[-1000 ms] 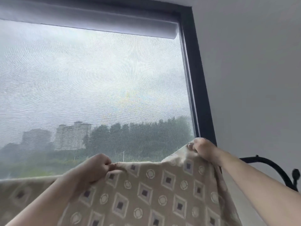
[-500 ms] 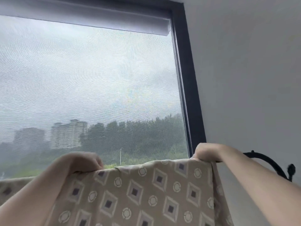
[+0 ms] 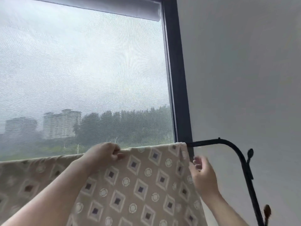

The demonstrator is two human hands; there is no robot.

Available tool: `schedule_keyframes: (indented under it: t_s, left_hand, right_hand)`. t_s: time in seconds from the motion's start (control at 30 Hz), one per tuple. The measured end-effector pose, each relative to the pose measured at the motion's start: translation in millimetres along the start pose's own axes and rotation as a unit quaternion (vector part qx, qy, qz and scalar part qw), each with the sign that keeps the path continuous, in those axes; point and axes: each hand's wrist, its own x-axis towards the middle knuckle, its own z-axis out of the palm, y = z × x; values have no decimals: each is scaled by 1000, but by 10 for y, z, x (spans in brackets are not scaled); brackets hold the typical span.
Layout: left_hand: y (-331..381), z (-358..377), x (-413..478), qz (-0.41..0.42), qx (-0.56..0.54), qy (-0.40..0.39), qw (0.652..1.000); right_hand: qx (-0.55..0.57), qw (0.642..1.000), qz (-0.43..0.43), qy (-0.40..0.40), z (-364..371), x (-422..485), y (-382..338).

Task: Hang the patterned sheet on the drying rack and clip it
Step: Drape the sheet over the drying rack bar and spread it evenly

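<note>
The patterned sheet (image 3: 143,180), beige with diamonds and circles, hangs over the top bar of the black drying rack (image 3: 228,142). Its upper fold runs across the frame in front of the window. My left hand (image 3: 104,154) pinches the top fold near the middle. My right hand (image 3: 203,175) is blurred beside the sheet's right edge, just below the corner, fingers loosely curled and apart, with nothing visibly held. The rack's bar shows only to the right of the sheet, where it curves down. No clip is in sight.
A large screened window with a dark frame (image 3: 177,79) stands right behind the rack, a rolled blind (image 3: 114,7) at its top. A plain grey wall (image 3: 244,70) fills the right side. The rack's curved end carries small leaf-shaped ornaments (image 3: 250,153).
The sheet's right corner has come down onto the bar and my right hand has let go of it, dropping beside the edge. My left hand has shifted right along the top fold.
</note>
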Motion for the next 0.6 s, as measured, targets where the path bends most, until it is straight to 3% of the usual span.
schedule_keyframes:
  t_s: [0.1, 0.23, 0.37, 0.5, 0.6]
  left_hand:
    - [-65, 5, 92, -28, -35, -12, 999]
    - [-24, -16, 246, -60, -87, -16, 994]
    - [17, -75, 284, -78, -131, -17, 988]
    - [-14, -142, 340, -138, -157, -62, 976]
    - [-32, -240, 421, -149, -146, -114, 971]
  right_hand:
    - [107, 974, 142, -141, 33, -319, 229]
    - [113, 963, 172, -172, 72, -406, 302]
    - [178, 917, 227, -275, 6, -407, 52]
    - [228, 907, 223, -275, -69, -241, -253]
    - [266, 915, 203, -224, -70, -59, -488]
